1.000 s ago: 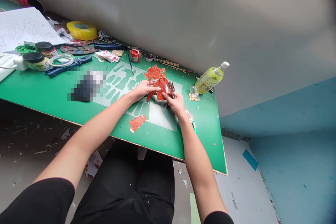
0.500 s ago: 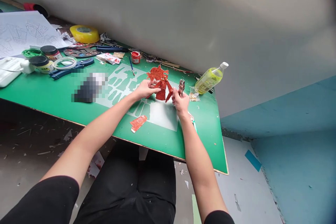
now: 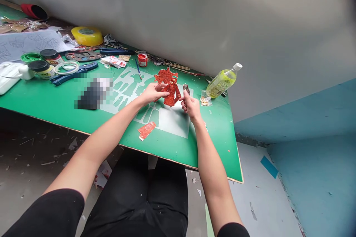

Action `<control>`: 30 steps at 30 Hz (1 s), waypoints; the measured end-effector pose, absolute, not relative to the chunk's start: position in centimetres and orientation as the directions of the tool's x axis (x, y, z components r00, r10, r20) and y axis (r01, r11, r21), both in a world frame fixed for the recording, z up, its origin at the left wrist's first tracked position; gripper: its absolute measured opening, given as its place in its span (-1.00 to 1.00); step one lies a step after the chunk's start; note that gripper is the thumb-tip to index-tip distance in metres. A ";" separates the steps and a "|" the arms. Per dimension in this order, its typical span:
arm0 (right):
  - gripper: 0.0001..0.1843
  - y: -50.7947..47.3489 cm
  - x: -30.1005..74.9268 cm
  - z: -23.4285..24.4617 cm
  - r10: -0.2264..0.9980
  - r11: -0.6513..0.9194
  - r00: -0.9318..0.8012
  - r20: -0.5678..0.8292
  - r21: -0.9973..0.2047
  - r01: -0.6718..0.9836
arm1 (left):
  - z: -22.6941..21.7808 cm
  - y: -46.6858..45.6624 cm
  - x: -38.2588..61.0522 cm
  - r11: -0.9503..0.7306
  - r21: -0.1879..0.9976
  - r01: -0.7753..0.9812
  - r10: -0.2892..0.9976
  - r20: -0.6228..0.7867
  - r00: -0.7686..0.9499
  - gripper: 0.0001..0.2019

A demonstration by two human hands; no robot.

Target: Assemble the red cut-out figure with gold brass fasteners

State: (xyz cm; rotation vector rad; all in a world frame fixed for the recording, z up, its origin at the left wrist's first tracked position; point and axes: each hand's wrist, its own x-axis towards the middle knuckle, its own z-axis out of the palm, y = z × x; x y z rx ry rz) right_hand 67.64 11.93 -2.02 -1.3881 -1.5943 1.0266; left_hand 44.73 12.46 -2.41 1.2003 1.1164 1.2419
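Note:
My left hand is closed, pinching a jointed red paper puppet by its left side, above the table. The puppet has a wide-topped head, a dark-patterned coat and gold-coloured fasteners at its joints. My right hand is wrapped round a small metal hand tool that looks like a hole punch; its lower part is hidden in the palm. The right fingers are close to the puppet's right arm; whether they touch it I cannot tell. A loose red-painted paper piece lies nearer the table's front edge.
Cut-out sheets lie beneath my hands on the green table. A tilted yellow-green bottle and a bag of gold-coloured fasteners are at the right. Behind stands a red paint jar; paint jars, yellow tape and blue-handled tools crowd the left.
The hole punch has tipped and shifted left with my right hand. The puppet's right arm now sits closer to its body. The view has shifted slightly, while my left hand keeps its hold.

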 end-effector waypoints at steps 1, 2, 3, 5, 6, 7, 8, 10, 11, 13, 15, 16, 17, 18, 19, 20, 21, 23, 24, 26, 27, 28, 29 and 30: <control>-0.31 11.9 67.4 -2.1 0.993 0.082 -0.106 0.048 -0.935 0.344 | -2.4 12.4 44.8 -0.041 0.998 -0.057 0.998 0.044 0.036 -0.52; -0.36 11.8 67.1 -2.2 0.994 0.083 -0.100 0.053 -0.943 0.323 | -2.4 12.3 44.9 -0.047 0.998 -0.046 0.998 0.049 0.041 -0.53; -0.40 11.8 66.9 -2.3 0.994 0.086 -0.096 0.059 -0.946 0.312 | -2.4 12.2 44.9 -0.052 0.998 -0.040 0.998 0.053 0.039 -0.54; -0.46 11.7 66.6 -2.5 0.993 0.098 -0.093 0.073 -0.945 0.310 | -2.4 12.0 45.1 -0.048 0.998 -0.049 0.998 0.050 0.038 -0.53; -0.47 11.7 66.5 -2.6 0.993 0.097 -0.090 0.072 -0.947 0.307 | -2.4 11.9 45.2 -0.042 0.998 -0.055 0.998 0.044 0.046 -0.52; -0.48 11.7 66.5 -2.7 0.994 0.091 -0.086 0.068 -0.949 0.300 | -2.3 11.8 45.2 -0.033 0.998 -0.058 0.998 0.037 0.060 -0.52; -0.49 11.7 66.5 -2.7 0.995 0.085 -0.083 0.064 -0.952 0.292 | -2.2 11.7 45.3 -0.027 0.998 -0.060 0.997 0.031 0.076 -0.52; -0.49 11.8 66.5 -2.8 0.995 0.076 -0.083 0.055 -0.957 0.281 | -2.1 11.6 45.3 -0.027 0.998 -0.053 0.994 0.033 0.101 -0.51; -0.49 11.8 66.4 -2.8 0.995 0.074 -0.090 0.051 -0.958 0.279 | -2.1 11.6 45.4 -0.035 0.998 -0.047 0.994 0.039 0.102 -0.51; -0.50 11.7 66.4 -2.7 0.993 0.074 -0.104 0.047 -0.959 0.274 | -2.2 11.7 45.4 -0.055 0.998 -0.034 0.995 0.058 0.082 -0.48; -0.51 11.6 66.4 -2.6 0.993 0.072 -0.114 0.042 -0.961 0.268 | -2.4 11.9 45.3 -0.055 0.998 -0.018 0.998 0.056 0.042 -0.46; -0.51 11.6 66.4 -2.6 0.992 0.068 -0.117 0.038 -0.962 0.264 | -2.6 12.1 45.3 -0.046 0.999 -0.012 0.999 0.047 0.016 -0.45; -0.51 11.5 66.4 -2.6 0.992 0.063 -0.118 0.032 -0.963 0.261 | -2.7 12.2 45.3 -0.035 0.999 -0.010 0.999 0.035 -0.009 -0.45; -0.51 11.5 66.4 -2.6 0.993 0.057 -0.119 0.027 -0.964 0.258 | -2.8 12.3 45.3 -0.025 1.000 -0.010 0.999 0.025 -0.028 -0.44; -0.50 11.5 66.4 -2.6 0.993 0.051 -0.119 0.021 -0.965 0.256 | -2.9 12.4 45.3 -0.018 1.000 -0.013 0.999 0.017 -0.040 -0.44; -0.50 11.5 66.4 -2.7 0.993 0.047 -0.119 0.017 -0.966 0.254 | -3.0 12.5 45.3 -0.015 1.000 -0.017 0.999 0.014 -0.045 -0.45; -0.49 11.5 66.3 -2.8 0.993 0.043 -0.120 0.013 -0.967 0.252 | -3.1 12.5 45.4 -0.015 1.000 -0.021 0.999 0.014 -0.048 -0.45; -0.47 11.5 66.2 -2.9 0.992 0.044 -0.128 0.011 -0.966 0.253 | -3.2 12.5 45.4 -0.026 0.999 -0.033 0.999 0.024 -0.046 -0.45; -0.46 11.5 66.2 -2.9 0.991 0.049 -0.133 0.015 -0.965 0.259 | -3.2 12.5 45.4 -0.035 0.999 -0.040 0.999 0.033 -0.037 -0.45; -0.45 11.6 66.3 -2.9 0.990 0.076 -0.137 0.037 -0.953 0.293 | -3.2 12.5 45.5 -0.059 0.996 -0.064 0.998 0.059 -0.003 -0.47; -0.45 11.6 66.4 -2.8 0.989 0.103 -0.135 0.061 -0.938 0.331 | -3.1 12.4 45.5 -0.072 0.994 -0.083 0.997 0.073 0.017 -0.47; -0.45 11.6 66.6 -2.7 0.987 0.139 -0.133 0.094 -0.913 0.383 | -3.0 12.4 45.5 -0.080 0.991 -0.106 0.996 0.084 0.031 -0.46; -0.43 11.6 66.8 -2.5 0.982 0.177 -0.135 0.129 -0.879 0.443 | -3.0 12.4 45.5 -0.083 0.988 -0.130 0.996 0.088 0.034 -0.44; -0.39 11.6 67.2 -2.4 0.978 0.207 -0.137 0.160 -0.840 0.501 | -2.8 12.4 45.5 -0.082 0.985 -0.150 0.996 0.087 0.027 -0.42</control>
